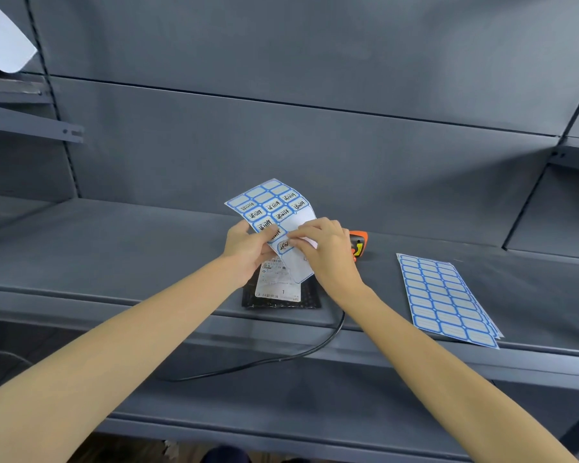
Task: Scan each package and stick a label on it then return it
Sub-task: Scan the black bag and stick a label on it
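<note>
We are observing a person's two bare arms reaching over a dark grey metal shelf (114, 262), with both hands working on a curved white sheet of blue-bordered labels carrying black handwriting (271, 208). The left hand (248, 250) is gripping the sheet's left edge, with the thumb lying on its face and the fingers curled behind it. The right hand (325, 250) is pinching a single blue-bordered label (284, 245) near the lower middle of the sheet with bent fingertips; we cannot tell whether that label is already lifting off the backing. The sheet is standing above the shelf, tilted away from the camera, its lower corner hanging over the package. The package, a flat black plastic mailer bearing a white printed shipping label (281, 292), is lying on the shelf near its front edge, directly beneath the hands and partly hidden by them. An orange and black handheld scanner (358, 243) is lying on the shelf just behind the right hand, and a black cable (281, 357) is trailing over the front edge. A stack of unused blue-bordered label sheets (448, 300) is lying flat to the right, well apart from the package.
</note>
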